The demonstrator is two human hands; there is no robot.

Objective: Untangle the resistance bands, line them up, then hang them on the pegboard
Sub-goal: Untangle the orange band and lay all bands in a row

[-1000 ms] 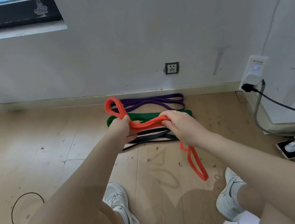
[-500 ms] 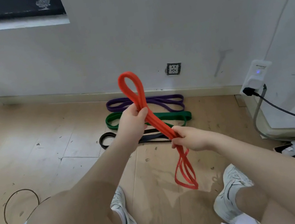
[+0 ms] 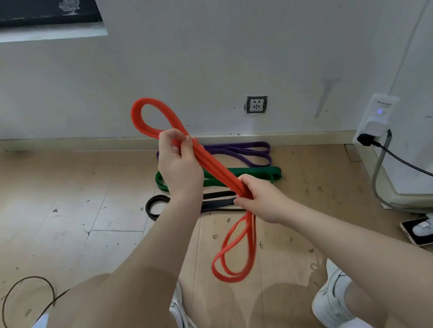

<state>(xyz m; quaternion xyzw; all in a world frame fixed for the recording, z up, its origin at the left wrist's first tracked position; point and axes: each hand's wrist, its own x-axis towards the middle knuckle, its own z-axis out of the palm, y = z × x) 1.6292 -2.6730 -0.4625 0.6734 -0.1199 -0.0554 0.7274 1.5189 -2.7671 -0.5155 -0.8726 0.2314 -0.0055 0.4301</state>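
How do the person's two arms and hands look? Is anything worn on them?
Both forearms are bare, and no sleeve shows. The left hand and the right hand wear no glove. I see no ring, watch or bracelet on the hands or wrists, and no marking. The fingernails are too small to judge.

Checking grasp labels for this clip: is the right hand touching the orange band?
Touching. The head view shows the right hand with its fingers curled round the bunched strands of the orange band, no gap visible, loops hanging below the grip.

Both hands (image 3: 179, 167) clenched — left higher, arms outstretched
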